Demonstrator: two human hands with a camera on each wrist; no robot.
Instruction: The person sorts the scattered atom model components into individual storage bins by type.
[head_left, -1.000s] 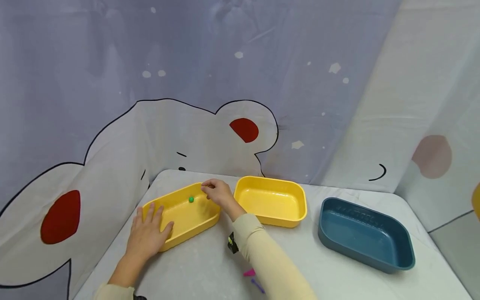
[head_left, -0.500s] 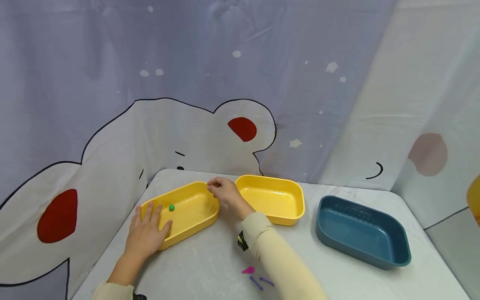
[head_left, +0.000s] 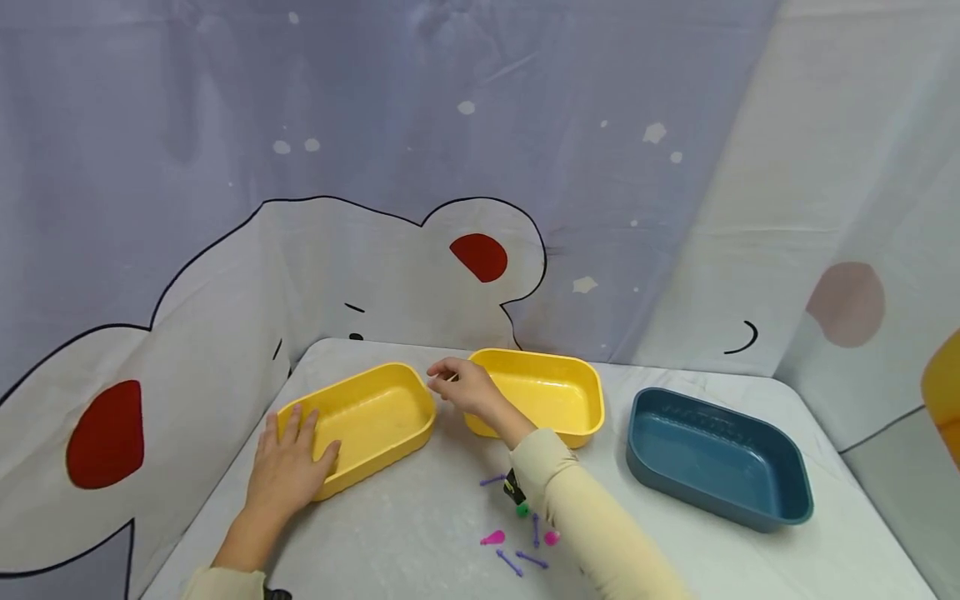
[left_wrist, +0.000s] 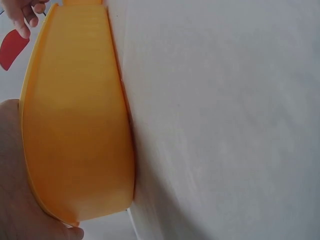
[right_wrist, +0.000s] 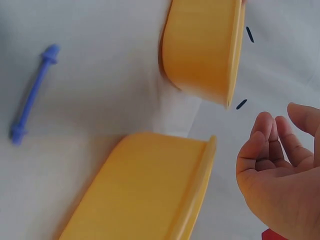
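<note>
My left hand (head_left: 288,462) rests over the near left end of the left yellow tray (head_left: 375,454), fingers spread and straight across its rim. The left wrist view shows the tray's outer wall (left_wrist: 77,115) with the hand against its rim. My right hand (head_left: 468,387) is raised between that tray and the second yellow tray (head_left: 543,387). In the right wrist view the right hand (right_wrist: 282,172) has loosely bent fingers, its thumb held apart and nothing between them. The visible floor of the left tray is bare; the part under the left hand is hidden.
A dark blue tray (head_left: 720,458) stands at the right. Near the right sleeve lie several purple rods (head_left: 510,563), pink pieces (head_left: 492,538) and a green piece (head_left: 522,510). A patterned cloth (head_left: 397,267) hangs behind the table.
The green ball rolled left inside the left tray and is now out of sight. My right hand moved right, off that tray, uncovering more small pieces. The left hand stayed at the rim.
</note>
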